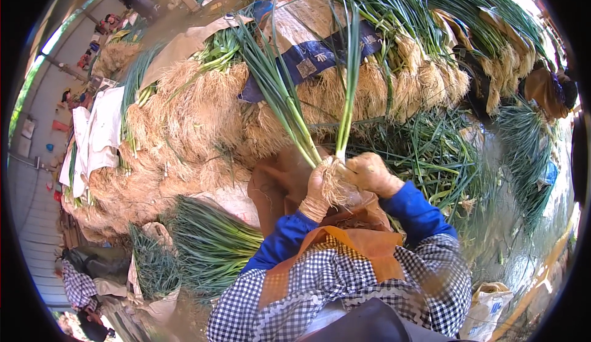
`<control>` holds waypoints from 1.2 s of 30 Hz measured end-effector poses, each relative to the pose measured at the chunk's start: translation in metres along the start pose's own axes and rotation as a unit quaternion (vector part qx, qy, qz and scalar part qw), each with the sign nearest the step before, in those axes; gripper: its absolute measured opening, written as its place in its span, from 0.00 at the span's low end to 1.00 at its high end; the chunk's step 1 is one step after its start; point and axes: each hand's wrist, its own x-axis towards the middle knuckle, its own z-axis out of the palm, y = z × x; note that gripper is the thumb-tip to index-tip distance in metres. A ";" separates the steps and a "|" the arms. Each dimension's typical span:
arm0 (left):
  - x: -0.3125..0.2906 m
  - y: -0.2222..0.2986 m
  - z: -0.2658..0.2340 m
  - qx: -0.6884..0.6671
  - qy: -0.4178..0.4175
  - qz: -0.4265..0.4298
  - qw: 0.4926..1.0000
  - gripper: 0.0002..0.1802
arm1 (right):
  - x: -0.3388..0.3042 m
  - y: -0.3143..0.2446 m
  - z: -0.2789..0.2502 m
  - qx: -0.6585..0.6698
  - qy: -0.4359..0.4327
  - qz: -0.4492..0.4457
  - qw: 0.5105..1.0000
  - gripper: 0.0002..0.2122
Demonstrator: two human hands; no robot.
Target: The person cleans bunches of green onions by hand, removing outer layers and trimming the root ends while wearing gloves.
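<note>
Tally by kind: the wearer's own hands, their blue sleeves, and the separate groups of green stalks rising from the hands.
Hands: 2 (left hand, right hand)
Blue sleeves: 2 (left sleeve, right sleeve)
Green stalk groups: 2 (left-leaning group, near-upright group)
Total: 6

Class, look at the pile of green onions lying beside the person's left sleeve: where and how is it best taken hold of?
The pile is probably best gripped around its lighter green stems, next to the left sleeve, from above: they draw together there, while the leaves fan out loosely toward the picture's left and would likely slip apart.
</note>
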 end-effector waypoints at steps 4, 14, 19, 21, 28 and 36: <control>0.016 0.011 -0.002 -0.081 -0.125 -0.032 0.988 0.10 | -0.074 0.042 -0.006 0.121 -0.264 0.045 0.956 0.17; -0.016 -0.032 0.028 0.349 -0.012 0.239 0.906 0.10 | 0.035 0.051 0.027 0.351 0.151 0.310 0.871 0.16; -0.023 -0.022 0.045 0.040 -0.122 -0.098 0.987 0.24 | 0.021 0.043 0.000 0.671 0.065 0.221 0.705 0.12; -0.015 -0.026 0.044 0.039 -0.059 -0.128 0.989 0.18 | 0.016 0.049 0.003 0.654 0.031 0.258 0.710 0.14; 0.012 -0.038 0.026 0.159 0.026 0.044 0.986 0.12 | -0.006 0.034 0.020 0.008 0.073 0.235 0.969 0.17; 0.007 0.005 0.037 0.051 -0.208 -0.161 0.963 0.26 | -0.065 0.071 -0.069 -0.111 -0.216 0.256 0.935 0.17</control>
